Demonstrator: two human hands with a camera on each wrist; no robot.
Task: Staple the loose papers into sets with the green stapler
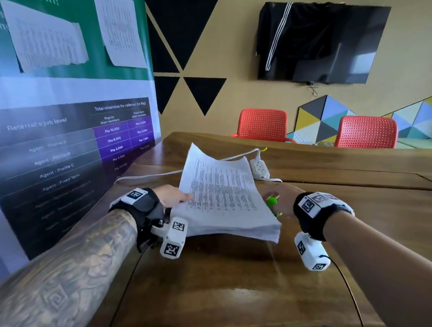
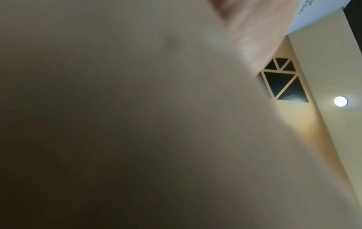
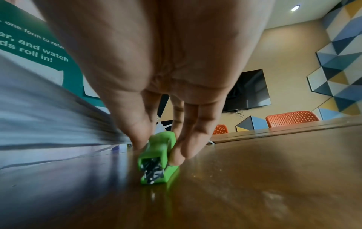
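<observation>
Stapler: I see the green stapler at centre of the right wrist view, standing on the table, its metal mouth toward the camera. In the head view only a bit of it shows, right of centre, just beside the right edge of the papers.
Right hand: my right hand comes down from the top of the frame; the thumb on the left side and the fingers on the right side pinch the stapler. The stapler's base touches the wood.
Papers: a thick stack of printed papers lies at centre of the head view, its near edge on the table, its far left corner raised and curling.
Left hand: my left hand is at the stack's left edge, thumb on top of the sheets. The other fingers are hidden under the paper, so I cannot tell how they lie. The left wrist view is nearly all blurred grey.
Around: a white power strip with its cord lies beyond the stack. Two orange chairs stand at the far side, a dark screen hangs upper right, and a banner fills the left.
</observation>
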